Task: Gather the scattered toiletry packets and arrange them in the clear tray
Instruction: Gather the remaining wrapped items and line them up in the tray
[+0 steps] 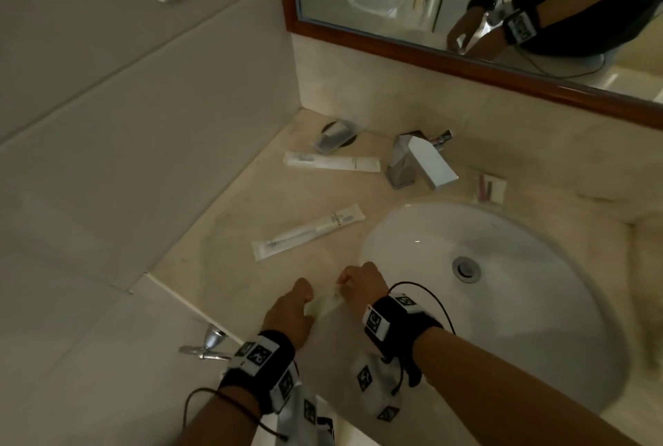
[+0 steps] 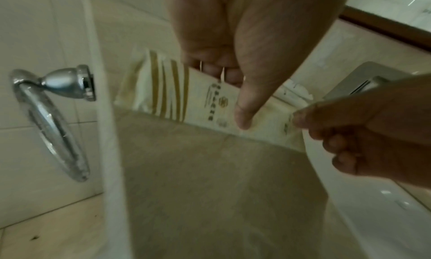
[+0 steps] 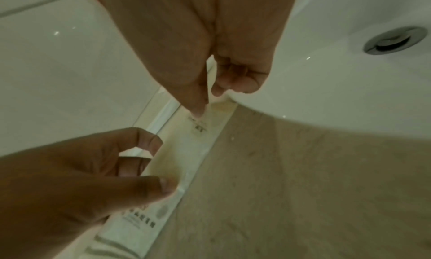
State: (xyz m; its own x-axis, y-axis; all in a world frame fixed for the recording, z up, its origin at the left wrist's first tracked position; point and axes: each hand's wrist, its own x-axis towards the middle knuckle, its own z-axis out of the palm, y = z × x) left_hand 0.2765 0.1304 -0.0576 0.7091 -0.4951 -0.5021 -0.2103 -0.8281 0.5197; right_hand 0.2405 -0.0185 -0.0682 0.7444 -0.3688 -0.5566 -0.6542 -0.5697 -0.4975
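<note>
From the head view, both hands work at the counter's near edge, just left of the sink. The left hand and the right hand each pinch one end of a cream packet, held between them just above the counter. Two long white packets lie farther back: one mid-counter left of the sink, another nearer the back edge. A clear tray sits in the back left corner, with dark contents I cannot make out. A faucet stands behind the sink, and a small packet lies to its right.

From the left wrist view, the left hand has its thumb pressed on the face of the cream packet, with curled fingers behind it. The packet bears gold stripes and print. The right hand pinches its far end. A chrome towel ring hangs on the tiled wall.

From the right wrist view, the right hand nips the packet's edge between thumb and fingers, while the left hand clamps the other end beside the sink.
</note>
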